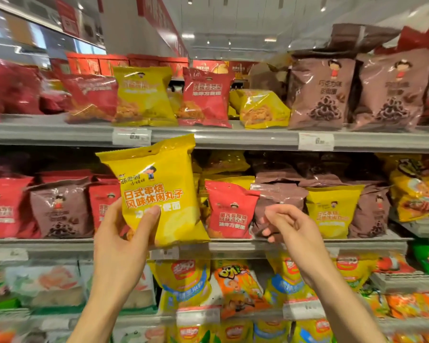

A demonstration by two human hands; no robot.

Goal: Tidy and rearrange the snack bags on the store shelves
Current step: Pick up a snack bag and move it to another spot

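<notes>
Before the middle shelf (233,246), the left hand (124,233) pinched a glossy yellow foil snack bag (156,191); the right hand (285,226), loosely curled, held nothing. That slick bag could slip from so light a grip.

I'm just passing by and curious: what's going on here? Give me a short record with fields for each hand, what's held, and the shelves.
left hand: left hand holds a yellow snack bag up in front of the middle shelf
right hand: right hand holds nothing, fingers loosely curled, near a brown bag
middle shelf: middle shelf carries red, brown and yellow bags mixed together
top shelf: top shelf carries red and yellow bags at left, brown bags at right
tidying: colours not yet sorted
</notes>
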